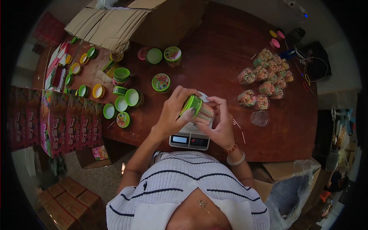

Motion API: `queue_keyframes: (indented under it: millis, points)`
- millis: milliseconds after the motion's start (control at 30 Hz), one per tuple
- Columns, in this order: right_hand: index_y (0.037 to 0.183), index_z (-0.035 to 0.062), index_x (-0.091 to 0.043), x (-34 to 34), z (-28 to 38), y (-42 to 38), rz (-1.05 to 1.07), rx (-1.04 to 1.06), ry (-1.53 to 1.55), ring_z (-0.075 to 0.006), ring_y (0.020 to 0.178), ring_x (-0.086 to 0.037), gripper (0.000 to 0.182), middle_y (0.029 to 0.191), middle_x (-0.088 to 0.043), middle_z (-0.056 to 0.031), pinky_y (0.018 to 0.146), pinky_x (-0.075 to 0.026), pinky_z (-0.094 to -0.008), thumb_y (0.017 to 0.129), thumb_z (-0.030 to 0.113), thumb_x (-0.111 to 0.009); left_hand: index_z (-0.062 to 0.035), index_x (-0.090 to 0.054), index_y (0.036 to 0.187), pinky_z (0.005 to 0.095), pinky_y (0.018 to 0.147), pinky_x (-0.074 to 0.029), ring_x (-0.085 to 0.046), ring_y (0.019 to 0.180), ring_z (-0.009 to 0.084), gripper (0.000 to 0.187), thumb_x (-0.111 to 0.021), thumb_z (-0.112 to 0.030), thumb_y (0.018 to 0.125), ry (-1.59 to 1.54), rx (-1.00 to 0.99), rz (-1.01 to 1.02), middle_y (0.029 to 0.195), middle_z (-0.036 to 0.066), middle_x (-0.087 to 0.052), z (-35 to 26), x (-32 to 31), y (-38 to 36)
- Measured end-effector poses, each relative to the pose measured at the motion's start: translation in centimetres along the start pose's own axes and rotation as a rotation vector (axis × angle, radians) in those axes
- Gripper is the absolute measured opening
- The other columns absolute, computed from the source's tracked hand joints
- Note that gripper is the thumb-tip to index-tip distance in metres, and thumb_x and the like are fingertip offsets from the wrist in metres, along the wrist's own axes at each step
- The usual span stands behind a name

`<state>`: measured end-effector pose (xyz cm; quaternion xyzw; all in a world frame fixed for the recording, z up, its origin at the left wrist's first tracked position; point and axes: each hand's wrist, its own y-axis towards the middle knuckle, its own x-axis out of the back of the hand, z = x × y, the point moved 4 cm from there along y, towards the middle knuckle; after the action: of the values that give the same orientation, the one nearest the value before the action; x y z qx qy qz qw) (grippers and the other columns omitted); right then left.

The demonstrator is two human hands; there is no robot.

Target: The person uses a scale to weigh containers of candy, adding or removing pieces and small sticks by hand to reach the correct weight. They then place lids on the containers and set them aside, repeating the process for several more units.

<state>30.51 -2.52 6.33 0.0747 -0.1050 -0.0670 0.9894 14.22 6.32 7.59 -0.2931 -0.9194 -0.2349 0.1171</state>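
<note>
Above a white digital kitchen scale (184,135), a clear plastic jar of pastel sticks (206,113) is tilted between my two hands. Its green lid (193,102) faces up and to the left. My left hand (177,109) is closed around the lid end, with the thumb along the lid's side. My right hand (219,119) grips the body of the jar from the right, fingers bent around its lower end. Whether the lid is fully seated cannot be seen. Beside my right hand, a few loose sticks (237,124) lie on the table.
Several open jars filled with sticks (264,74) cluster at the right, near an empty clear cup (260,119) and scissors (307,81). Green lids (132,97) and yellow lids (98,91) spread across the left. A cardboard box (165,27) stands behind; pink printed boxes (69,122) line the left edge.
</note>
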Motion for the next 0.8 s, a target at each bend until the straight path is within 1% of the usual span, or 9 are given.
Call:
queue_keyframes:
  millis: [167, 233, 300, 367, 433, 533, 600, 733, 800]
  points:
    - [0.152, -0.0002, -0.031, -1.6, -2.2, -1.1, -0.036, -0.378, 0.897, -0.0226, 0.125, -0.061, 0.080, 0.139, -0.058, -0.0196, 0.104, -0.051, -0.0376, 0.103, 0.061, -0.046, -0.0044, -0.063, 0.115, 0.0437, 0.078, -0.051, -0.059, 0.091, 0.0311, 0.057, -0.060, -0.055, 0.089, 0.071, -0.140, 0.122, 0.100, 0.014, -0.063, -1.1, -1.5, 0.0]
    - [0.153, 0.0006, -0.028, -1.2, -2.0, -1.3, -0.160, -0.042, 0.475, -0.0201, 0.119, -0.062, 0.074, 0.134, -0.058, -0.0153, 0.103, -0.050, -0.0346, 0.108, 0.059, -0.038, -0.0042, -0.064, 0.113, 0.0427, 0.079, -0.051, -0.059, 0.092, 0.0315, 0.055, -0.062, -0.053, 0.087, 0.031, -0.144, 0.042, 0.100, 0.015, -0.062, -0.3, -2.0, 0.1]
    - [0.145, -0.0002, -0.040, 0.6, -2.5, -1.4, -0.019, -0.359, 0.516, -0.0182, 0.116, -0.063, 0.071, 0.132, -0.059, -0.0107, 0.100, -0.050, -0.0308, 0.109, 0.060, -0.034, -0.0078, -0.066, 0.119, 0.0433, 0.074, -0.054, -0.063, 0.087, 0.0331, 0.056, -0.071, -0.048, 0.080, -0.018, -0.166, 0.056, 0.101, 0.016, -0.056, -0.3, -2.7, -0.1]
    - [0.140, -0.0006, -0.046, -0.7, -6.8, -2.2, 0.334, -0.411, 1.433, -0.0182, 0.119, -0.061, 0.068, 0.131, -0.059, -0.0106, 0.101, -0.049, -0.0305, 0.109, 0.058, -0.034, -0.0074, -0.065, 0.118, 0.0428, 0.073, -0.054, -0.063, 0.087, 0.0331, 0.053, -0.073, -0.041, 0.078, -0.072, -0.173, 0.100, 0.101, 0.016, -0.055, -1.3, -3.6, -0.1]
    - [0.143, 0.0009, -0.045, -1.7, -2.3, -1.7, -0.276, -0.135, 0.769, -0.0190, 0.126, -0.057, 0.080, 0.132, -0.058, -0.0137, 0.108, -0.045, -0.0366, 0.106, 0.069, -0.026, -0.0068, -0.064, 0.118, 0.0415, 0.073, -0.054, -0.064, 0.086, 0.0336, 0.051, -0.074, -0.033, 0.076, 0.034, -0.137, 0.045, 0.101, 0.016, -0.055, -1.8, -3.5, 0.9]
    - [0.147, 0.0019, -0.042, 0.1, -3.2, -3.9, -0.430, -0.001, 0.085, -0.0201, 0.131, -0.054, 0.089, 0.141, -0.053, -0.0175, 0.111, -0.044, -0.0423, 0.102, 0.076, -0.021, -0.0070, -0.063, 0.118, 0.0403, 0.071, -0.054, -0.064, 0.083, 0.0327, 0.051, -0.076, -0.030, 0.075, 0.046, -0.010, -0.021, 0.101, 0.014, -0.055, -1.5, -3.2, 1.5]
    - [0.148, 0.0015, -0.038, 0.8, -6.9, -3.7, -0.039, -0.488, 0.640, -0.0215, 0.130, -0.054, 0.088, 0.140, -0.052, -0.0159, 0.111, -0.043, -0.0397, 0.103, 0.075, -0.023, -0.0071, -0.063, 0.116, 0.0398, 0.069, -0.055, -0.064, 0.082, 0.0324, 0.052, -0.080, -0.031, 0.074, 0.183, -0.076, 0.103, 0.101, 0.014, -0.057, -2.2, -3.2, 2.0]
    - [0.144, 0.0003, -0.042, -1.1, -1.6, -3.1, -0.545, 0.040, 0.187, -0.0196, 0.114, -0.062, 0.079, 0.116, -0.061, -0.0068, 0.101, -0.048, -0.0357, 0.106, 0.068, -0.028, -0.0047, -0.063, 0.112, 0.0400, 0.064, -0.053, -0.063, 0.078, 0.0323, 0.049, -0.081, -0.028, 0.073, 0.097, -0.136, 0.051, 0.100, 0.014, -0.057, -2.2, -4.4, 2.9]
    - [0.141, -0.0003, -0.046, -0.8, -3.8, -3.1, -0.511, -0.058, 0.450, -0.0173, 0.114, -0.061, 0.066, 0.116, -0.060, -0.0055, 0.101, -0.047, -0.0331, 0.109, 0.055, -0.032, -0.0037, -0.063, 0.109, 0.0378, 0.059, -0.051, -0.063, 0.076, 0.0285, 0.052, -0.084, -0.031, 0.070, 0.166, -0.142, 0.007, 0.095, 0.013, -0.056, -3.2, -5.0, 3.1]
